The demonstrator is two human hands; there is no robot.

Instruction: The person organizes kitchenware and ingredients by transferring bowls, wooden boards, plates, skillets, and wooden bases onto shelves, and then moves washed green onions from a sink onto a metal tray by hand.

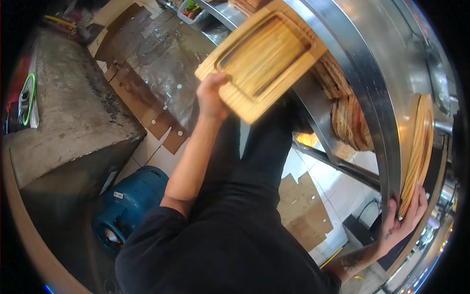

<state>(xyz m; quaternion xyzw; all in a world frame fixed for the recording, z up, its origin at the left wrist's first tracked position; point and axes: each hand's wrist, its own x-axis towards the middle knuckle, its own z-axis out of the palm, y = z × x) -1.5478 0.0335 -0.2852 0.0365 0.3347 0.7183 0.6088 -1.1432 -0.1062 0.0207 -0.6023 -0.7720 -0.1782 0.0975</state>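
My left hand [211,98] is closed on the near corner of a wooden cutting board [267,54]. The board is rectangular with rounded corners and a dark groove around its face, and it is held up in front of my legs. Over at the right, my right hand [404,220] grips the end of another wooden board [418,147], its thumb on one side and its fingers on the other. That second board looks narrow from this angle, at the steel counter [362,59]. Whether it is one board or more I cannot tell.
Stacked wooden boards [350,122] fill a shelf under the counter. A blue gas cylinder [129,206] lies by a concrete block [73,98] on the left. Flattened cardboard [306,210] covers parts of the tiled floor. A plastic tub [188,12] of vegetables stands at the top.
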